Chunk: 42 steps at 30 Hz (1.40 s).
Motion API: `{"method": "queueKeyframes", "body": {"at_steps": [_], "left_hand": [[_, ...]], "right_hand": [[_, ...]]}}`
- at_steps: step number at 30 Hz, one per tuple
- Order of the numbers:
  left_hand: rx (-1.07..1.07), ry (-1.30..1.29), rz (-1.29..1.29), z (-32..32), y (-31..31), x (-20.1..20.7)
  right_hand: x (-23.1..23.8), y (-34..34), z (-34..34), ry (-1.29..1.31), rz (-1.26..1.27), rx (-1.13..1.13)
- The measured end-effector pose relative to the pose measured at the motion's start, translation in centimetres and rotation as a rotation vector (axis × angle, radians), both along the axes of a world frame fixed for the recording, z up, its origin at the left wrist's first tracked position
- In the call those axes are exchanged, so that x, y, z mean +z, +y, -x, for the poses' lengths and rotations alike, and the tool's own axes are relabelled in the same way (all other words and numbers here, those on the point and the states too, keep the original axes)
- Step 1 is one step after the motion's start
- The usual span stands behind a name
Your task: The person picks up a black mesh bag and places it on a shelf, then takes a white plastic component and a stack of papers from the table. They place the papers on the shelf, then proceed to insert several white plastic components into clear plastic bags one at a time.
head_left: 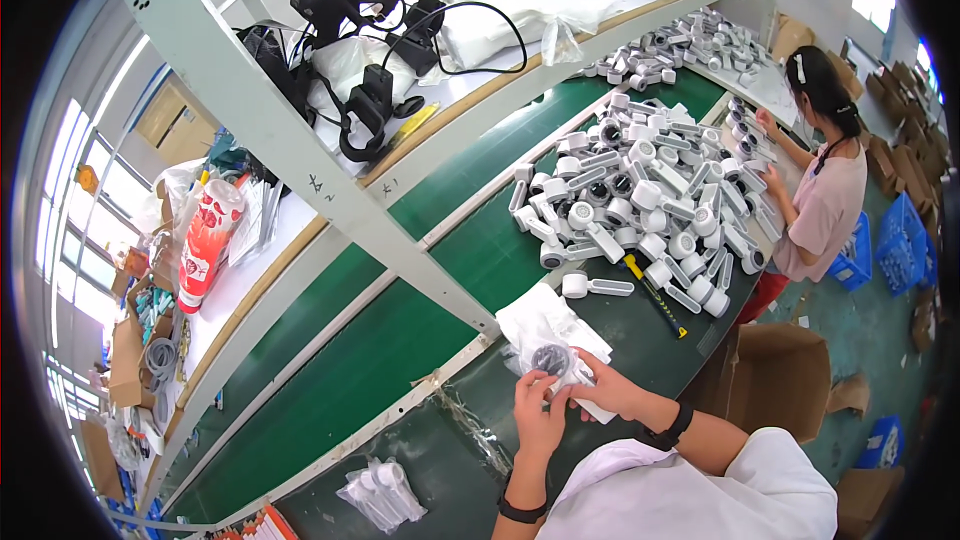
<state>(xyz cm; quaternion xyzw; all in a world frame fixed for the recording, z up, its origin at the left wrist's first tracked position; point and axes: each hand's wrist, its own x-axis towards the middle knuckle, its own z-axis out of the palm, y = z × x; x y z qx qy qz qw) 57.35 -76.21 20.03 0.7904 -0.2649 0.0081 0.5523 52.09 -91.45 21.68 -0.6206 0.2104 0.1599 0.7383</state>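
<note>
Near the table's front edge, both my hands hold a small white handheld fan (552, 360) with a round dark grille, inside a clear plastic bag. My left hand (540, 412) has its fingers closed at the lower side of the round head. Fingers of my right hand (610, 387) wrap round the fan's white handle and the bag. Just beyond lies a stack of white plastic bags (545, 315). One bagged white fan (385, 493) rests on the table to the left. A single loose fan (598, 286) lies ahead, beside a yellow and black utility knife (655, 297).
A big pile of white fans (640, 190) covers the far table. At right, a co-worker (825, 180) handles some. An open cardboard box (780, 380) stands right of me. A metal shelf post (330, 170) rises at left beside a green conveyor belt (370, 370). Blue crates (900, 245) sit on the floor.
</note>
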Motion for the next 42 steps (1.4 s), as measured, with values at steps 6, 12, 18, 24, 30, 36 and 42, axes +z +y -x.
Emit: {"method": "queueKeyframes", "body": {"at_steps": [6,12,18,24,30,36,42], "left_hand": [[-0.068,0.255,0.281,-0.1,0.1,-0.7],[-0.039,0.230,0.330,0.2,0.1,-0.3],[-0.094,-0.319,0.138,0.3,-0.6,0.3],[-0.265,-0.158,0.096,1.1,0.3,2.0],[-0.176,0.149,0.323,1.3,2.5,0.1],[0.276,0.824,0.753,-0.7,1.1,-2.4],[0.082,1.234,0.941,-0.2,2.2,-8.5]], "right_hand": [[-1.7,-0.4,-0.3,0.076,-0.341,-0.084],[-1.1,0.0,-0.9,-0.005,-0.408,-0.104],[-3.4,1.0,-1.0,-0.260,0.029,-0.081],[-1.1,0.6,-1.2,-0.218,0.261,0.029],[-2.1,1.2,-1.4,-0.236,0.025,-0.218],[-2.6,2.5,-0.8,-0.263,0.148,-0.119],[0.2,4.5,-1.2,-0.322,0.670,-0.003]]}}
